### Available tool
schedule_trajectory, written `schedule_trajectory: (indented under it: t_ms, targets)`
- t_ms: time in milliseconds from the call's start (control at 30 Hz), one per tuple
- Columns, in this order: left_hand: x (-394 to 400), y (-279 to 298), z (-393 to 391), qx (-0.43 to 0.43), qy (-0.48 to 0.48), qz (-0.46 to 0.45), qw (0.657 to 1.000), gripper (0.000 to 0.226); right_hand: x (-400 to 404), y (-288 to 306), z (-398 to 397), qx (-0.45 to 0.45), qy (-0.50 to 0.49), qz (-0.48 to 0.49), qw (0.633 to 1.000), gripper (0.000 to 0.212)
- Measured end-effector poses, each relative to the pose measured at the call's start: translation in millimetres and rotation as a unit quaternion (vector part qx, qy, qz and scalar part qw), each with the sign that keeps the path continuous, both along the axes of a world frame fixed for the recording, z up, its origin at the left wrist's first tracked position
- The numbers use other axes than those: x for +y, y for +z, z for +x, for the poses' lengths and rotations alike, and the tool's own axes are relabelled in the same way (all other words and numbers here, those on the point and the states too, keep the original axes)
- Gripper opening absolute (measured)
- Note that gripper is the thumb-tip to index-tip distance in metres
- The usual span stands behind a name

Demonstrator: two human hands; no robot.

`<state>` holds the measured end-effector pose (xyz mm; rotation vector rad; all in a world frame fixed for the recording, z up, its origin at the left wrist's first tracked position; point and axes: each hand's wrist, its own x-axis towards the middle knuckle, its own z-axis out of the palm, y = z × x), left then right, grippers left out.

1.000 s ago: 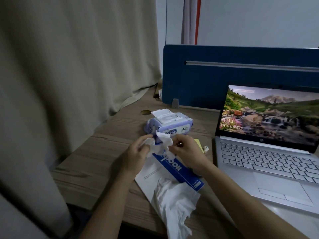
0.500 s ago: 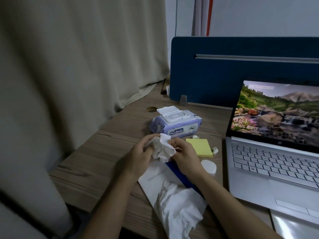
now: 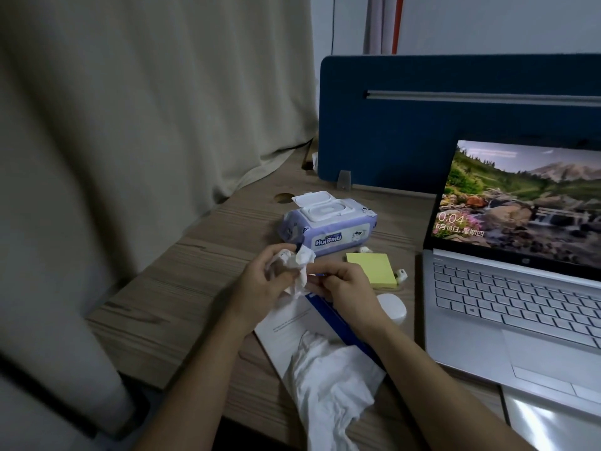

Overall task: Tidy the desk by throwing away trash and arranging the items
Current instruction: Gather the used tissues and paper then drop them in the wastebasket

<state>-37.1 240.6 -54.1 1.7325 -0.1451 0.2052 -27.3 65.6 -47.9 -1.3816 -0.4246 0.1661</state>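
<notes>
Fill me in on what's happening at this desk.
A person is tidying. The left hand holds a crumpled tissue, and the right hand pinches its lower end. A larger crumpled tissue lies on a booklet near the desk edge. The wet-wipes pack sits behind, lid open.

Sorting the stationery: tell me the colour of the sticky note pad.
Pale yellow; the sticky note pad shows clearly in the head view.

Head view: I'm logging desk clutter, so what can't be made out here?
- Booklet: the hands and big crumpled tissue cover most of it; print too small.
- Laptop: cut by the right edge.
- Right hand: whether it grips the small tissue in the left hand is unclear.
</notes>
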Motion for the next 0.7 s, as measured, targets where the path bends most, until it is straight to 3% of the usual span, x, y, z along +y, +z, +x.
schedule_trajectory:
  t_ms: [200, 433, 600, 700]
  targets:
    - [0.1, -2.8, -0.1, -0.016, 0.014, 0.017, 1.000, 0.032, 0.1, -1.4, 0.7, -0.003, -0.042, -0.021, 0.999, 0.073]
    - [9.6, -16.3, 10.3, -0.027, 0.021, 0.048, 0.998, 0.042, -5.7, 0.1, -0.4, -0.017, -0.126, -0.068, 0.989, 0.046]
    - [9.9, -17.5, 9.9, -0.027, 0.019, 0.054, 0.998, 0.033, -23.5, 5.7, -15.7, -0.007, -0.093, -0.117, 0.989, 0.045]
    - [6.7, -12.6, 7.1, -0.027, 0.019, 0.039, 0.999, 0.034, -38.8, 12.6, -27.1, -0.012, -0.043, -0.193, 0.980, 0.033]
